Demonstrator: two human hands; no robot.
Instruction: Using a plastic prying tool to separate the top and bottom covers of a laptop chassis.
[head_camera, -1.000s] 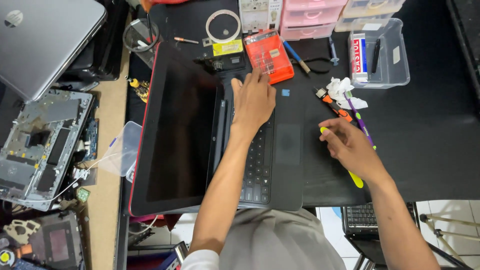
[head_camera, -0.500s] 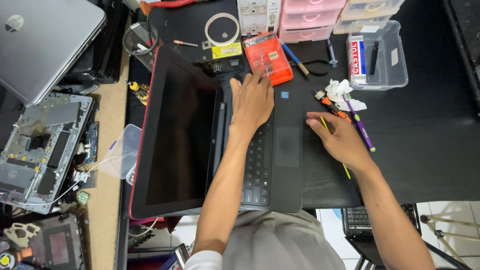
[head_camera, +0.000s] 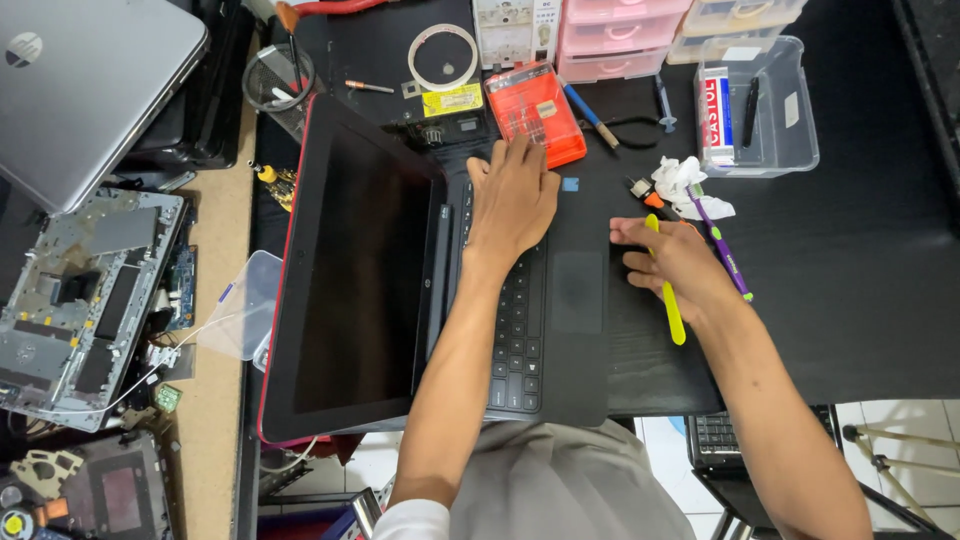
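The right hand (head_camera: 675, 262) lies over a thin yellow plastic pry stick (head_camera: 667, 290), its fingers curled loosely around the upper part, at the right edge of the open black laptop with a red-rimmed lid (head_camera: 480, 290). The stick's lower end juts out below the hand onto the black desk mat (head_camera: 860, 280). The left hand (head_camera: 515, 195) rests flat and open on the laptop's keyboard, holding nothing. Just right of the laptop lie one purple toothbrush (head_camera: 725, 250) and one crumpled white tissue (head_camera: 685, 185); beyond them the mat is bare to the desk's edge. Behind the laptop sits one orange plastic bit case (head_camera: 535, 112), touching the left fingertips. One clear plastic bin (head_camera: 765, 105) stands further right.
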